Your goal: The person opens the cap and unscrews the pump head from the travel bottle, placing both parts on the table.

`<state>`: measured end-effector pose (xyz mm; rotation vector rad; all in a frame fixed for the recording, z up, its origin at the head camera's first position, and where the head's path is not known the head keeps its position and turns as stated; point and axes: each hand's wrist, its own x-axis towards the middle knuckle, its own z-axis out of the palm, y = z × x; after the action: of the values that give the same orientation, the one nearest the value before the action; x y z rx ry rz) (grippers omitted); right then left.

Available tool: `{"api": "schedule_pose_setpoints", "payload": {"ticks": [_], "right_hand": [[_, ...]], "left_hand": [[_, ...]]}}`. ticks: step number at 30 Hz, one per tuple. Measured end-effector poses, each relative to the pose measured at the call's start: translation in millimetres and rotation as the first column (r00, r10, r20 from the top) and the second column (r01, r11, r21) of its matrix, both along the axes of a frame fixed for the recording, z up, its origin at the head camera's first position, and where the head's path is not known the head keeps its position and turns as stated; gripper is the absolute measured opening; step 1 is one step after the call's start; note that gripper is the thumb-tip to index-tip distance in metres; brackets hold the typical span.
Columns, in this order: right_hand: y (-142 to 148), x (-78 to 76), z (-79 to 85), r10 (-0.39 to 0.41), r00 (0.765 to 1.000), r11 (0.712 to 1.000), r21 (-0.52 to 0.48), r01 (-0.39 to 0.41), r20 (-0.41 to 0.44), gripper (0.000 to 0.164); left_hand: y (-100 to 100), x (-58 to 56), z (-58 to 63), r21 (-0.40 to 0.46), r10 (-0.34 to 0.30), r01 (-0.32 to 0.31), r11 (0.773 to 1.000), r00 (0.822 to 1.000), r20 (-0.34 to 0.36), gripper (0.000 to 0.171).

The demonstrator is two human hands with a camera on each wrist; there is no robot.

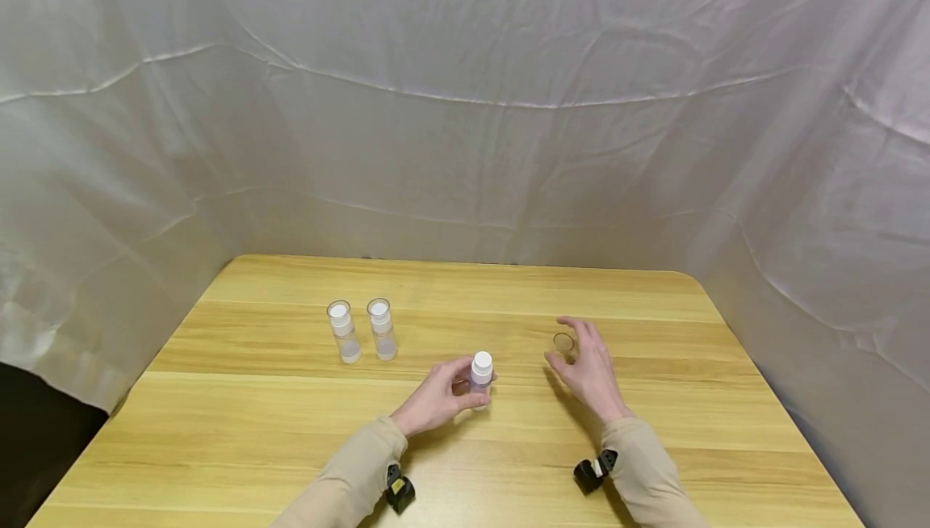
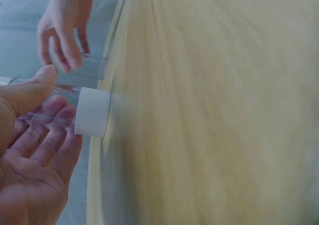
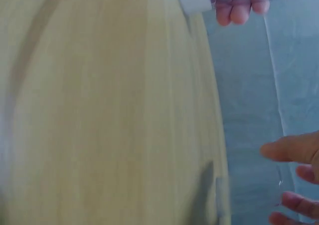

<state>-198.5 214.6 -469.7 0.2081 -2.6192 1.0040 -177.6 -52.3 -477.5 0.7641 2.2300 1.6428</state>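
Note:
My left hand [image 1: 436,397] grips a small clear bottle [image 1: 481,370] with a white top, near the table's middle. Its thumb lies on one side and its fingers curl round the other. The white base [image 2: 93,112] shows at the table surface in the left wrist view. Over to the right, my right hand [image 1: 592,370] is spread, thumb and forefinger apart on either side of a clear round cover [image 1: 563,342] standing on the table. In the right wrist view its fingers [image 3: 286,149] are by the cover's upper end; contact cannot be told.
Two similar bottles, a left one [image 1: 344,333] and a right one [image 1: 381,330], stand upright on the left, each with a clear cover over it. They share the wooden table [image 1: 254,423]. Pale cloth [image 1: 465,148] hangs behind and at both sides.

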Motion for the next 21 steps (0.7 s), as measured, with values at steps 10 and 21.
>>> {"api": "schedule_pose_setpoints", "payload": {"ticks": [10,21], "right_hand": [[-35,9.0,13.3,0.179,0.944,0.964,-0.143,-0.225,-0.277,0.052],[-64,24.0,24.4,0.405,0.874,0.843,-0.261,-0.471,-0.268,0.042]], "left_hand": [[-1,-0.7,-1.5,0.008,-0.007,0.008,1.000,1.000,-0.013,0.048],[0,-1.4,-2.3,-0.003,0.001,-0.001,1.000,0.999,-0.037,0.048]]}}
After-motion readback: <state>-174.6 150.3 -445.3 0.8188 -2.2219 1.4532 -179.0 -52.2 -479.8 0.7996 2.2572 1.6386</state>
